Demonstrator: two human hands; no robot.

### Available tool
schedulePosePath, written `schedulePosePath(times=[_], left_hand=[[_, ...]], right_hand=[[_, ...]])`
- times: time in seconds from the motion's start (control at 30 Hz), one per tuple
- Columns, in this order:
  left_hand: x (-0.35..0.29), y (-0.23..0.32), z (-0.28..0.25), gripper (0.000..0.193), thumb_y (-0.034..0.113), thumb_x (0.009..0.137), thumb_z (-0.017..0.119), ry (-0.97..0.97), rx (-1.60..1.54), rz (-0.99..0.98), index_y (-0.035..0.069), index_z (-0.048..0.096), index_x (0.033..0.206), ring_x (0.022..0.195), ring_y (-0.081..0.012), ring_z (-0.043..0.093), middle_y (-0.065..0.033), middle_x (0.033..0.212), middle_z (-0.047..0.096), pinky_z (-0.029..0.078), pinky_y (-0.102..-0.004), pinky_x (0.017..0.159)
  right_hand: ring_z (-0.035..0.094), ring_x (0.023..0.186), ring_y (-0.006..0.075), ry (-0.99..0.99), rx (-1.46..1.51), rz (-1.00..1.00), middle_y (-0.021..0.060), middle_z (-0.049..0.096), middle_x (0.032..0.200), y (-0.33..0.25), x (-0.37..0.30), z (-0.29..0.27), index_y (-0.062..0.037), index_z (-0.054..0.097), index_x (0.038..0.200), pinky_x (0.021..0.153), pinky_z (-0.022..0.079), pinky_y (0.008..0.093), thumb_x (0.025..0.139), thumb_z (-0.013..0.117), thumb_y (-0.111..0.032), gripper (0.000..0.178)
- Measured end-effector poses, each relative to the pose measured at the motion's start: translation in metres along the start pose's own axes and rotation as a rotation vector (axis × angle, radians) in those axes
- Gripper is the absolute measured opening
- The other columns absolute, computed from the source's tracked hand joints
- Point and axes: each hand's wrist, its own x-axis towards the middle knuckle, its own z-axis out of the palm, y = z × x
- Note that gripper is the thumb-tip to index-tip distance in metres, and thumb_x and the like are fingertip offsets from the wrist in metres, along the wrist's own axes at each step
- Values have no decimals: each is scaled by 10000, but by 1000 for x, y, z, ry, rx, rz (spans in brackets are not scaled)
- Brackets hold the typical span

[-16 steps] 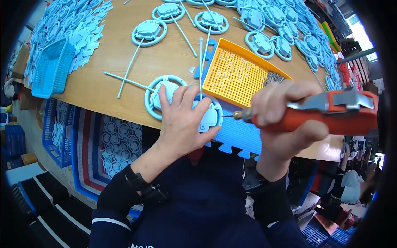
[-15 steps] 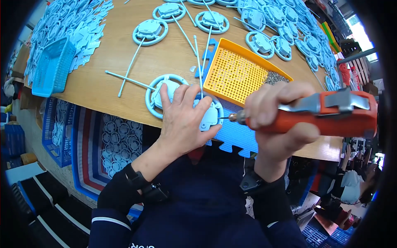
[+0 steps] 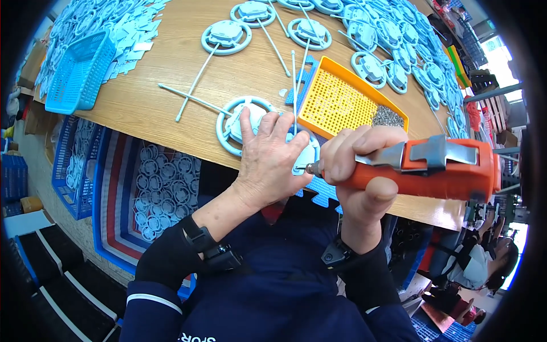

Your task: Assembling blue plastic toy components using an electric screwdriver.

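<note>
Orange driver [image 3: 423, 179] closer, seemingly against blue wheel [image 3: 308, 155]

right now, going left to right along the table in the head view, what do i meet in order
Light blue mesh basket → left hand resting on a light blue wheel-shaped part → right hand gripping an orange power screwdriver.
</note>
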Motion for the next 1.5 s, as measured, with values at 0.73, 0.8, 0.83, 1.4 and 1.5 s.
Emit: schedulePosePath(times=[0.73, 0.8, 0.83, 1.4, 1.5], left_hand=[[6, -20, -34, 801, 645, 543, 743, -130, 92, 84, 149, 593, 1154, 1272, -401, 325, -162, 1292, 443, 168, -680, 991], [9, -25, -33, 786, 629, 582, 720, -227, 161, 73, 162, 574, 1197, 1280, -439, 310, -181, 1301, 453, 182, -718, 971], [7, -25, -39, 786, 629, 582, 720, -218, 197, 46, 162, 574, 1197, 1280, -439, 310, -181, 1301, 453, 182, -718, 971], [-121, -19, -137, 518, 231, 729, 733, -234, -186, -211, 33, 567, 1178, 1176, -337, 480, -158, 1177, 556, 369, -411, 993], [-56, 7, -109, 471, 251, 754, 734, -257, -724, -44, 18, 563, 1126, 933, -248, 597, -127, 1016, 583, 478, -334, 801]], right_hand=[[424, 551, 109, 111, 203, 0, -15, 456, 649, -6, 2, -21, -123, 519, 973, 526, 358, 272, 829, 560, -602, 502], [426, 592, 105, 165, 149, -81, -19, 454, 682, -27, 1, -34, -118, 531, 988, 577, 347, 265, 823, 593, -576, 491], [423, 594, 107, 154, 221, -57, -13, 457, 687, -28, 0, -37, -116, 532, 996, 594, 346, 272, 819, 610, -561, 486], [415, 560, 103, 11, 266, -44, -8, 442, 675, -12, -10, -15, -87, 524, 1044, 525, 352, 266, 817, 586, -585, 552], [425, 521, 100, -106, 389, -101, -21, 441, 652, -21, -5, 6, -80, 500, 1026, 508, 365, 263, 838, 549, -592, 548]])
